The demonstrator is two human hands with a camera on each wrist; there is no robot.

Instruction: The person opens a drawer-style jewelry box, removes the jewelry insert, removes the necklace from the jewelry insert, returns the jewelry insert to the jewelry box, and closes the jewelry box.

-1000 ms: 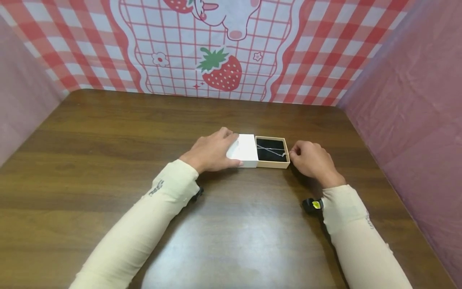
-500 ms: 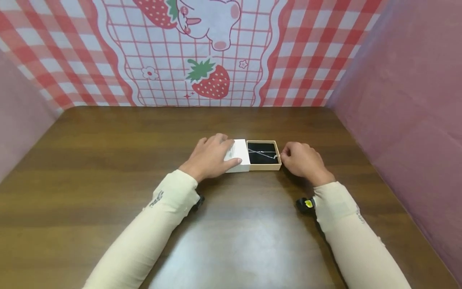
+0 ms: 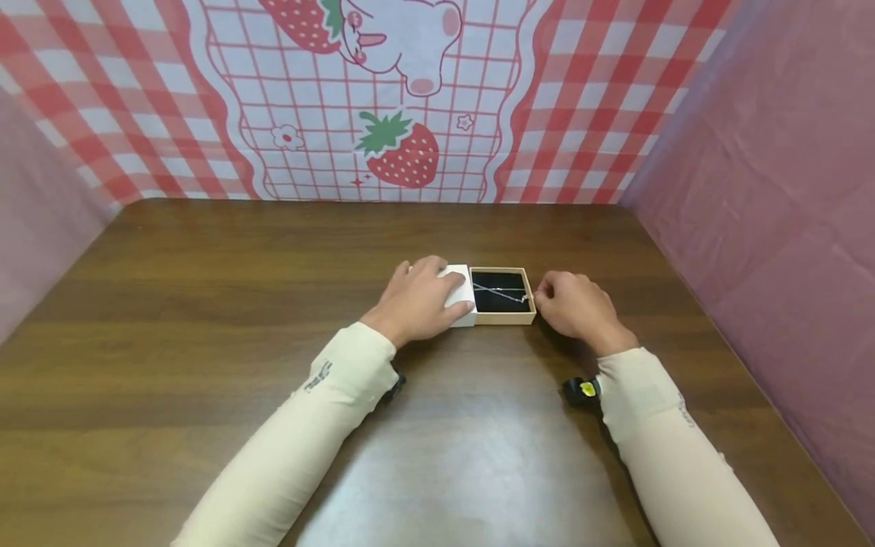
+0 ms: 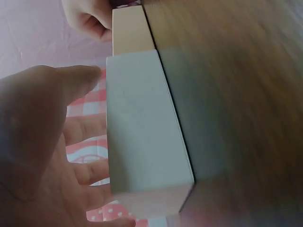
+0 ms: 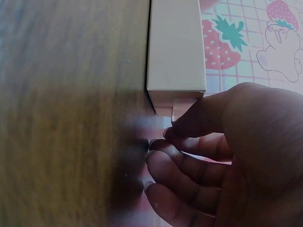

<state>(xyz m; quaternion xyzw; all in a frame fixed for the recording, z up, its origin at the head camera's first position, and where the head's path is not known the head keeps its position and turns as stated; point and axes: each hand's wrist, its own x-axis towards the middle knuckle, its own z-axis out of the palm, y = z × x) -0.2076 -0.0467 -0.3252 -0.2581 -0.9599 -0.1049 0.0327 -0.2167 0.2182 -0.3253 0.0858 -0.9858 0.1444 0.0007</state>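
A white box sleeve (image 3: 468, 289) lies on the table with its tan drawer (image 3: 506, 319) pulled out to the right. Inside the drawer, a thin silver necklace (image 3: 509, 295) crosses a black pad. My left hand (image 3: 418, 301) rests over the top of the sleeve, fingers fairly straight and spread, thumb near the front edge. At the drawer's right end, my right hand (image 3: 577, 308) pinches a small pull tab (image 5: 173, 113) between thumb and forefinger, its other fingers curled below. The left part of the sleeve is hidden under my left hand.
The brown wooden table (image 3: 205, 304) extends around the box. Behind it hangs a red and white checked cloth (image 3: 581, 114) with strawberries, and pink cloth (image 3: 766, 190) covers the right side. Each wrist wears a small black camera (image 3: 581, 390).
My left hand has slid right along the sleeve and covers more of it. My right hand stays at the drawer's end. The drawer's opening looks about the same; the head view has tilted.
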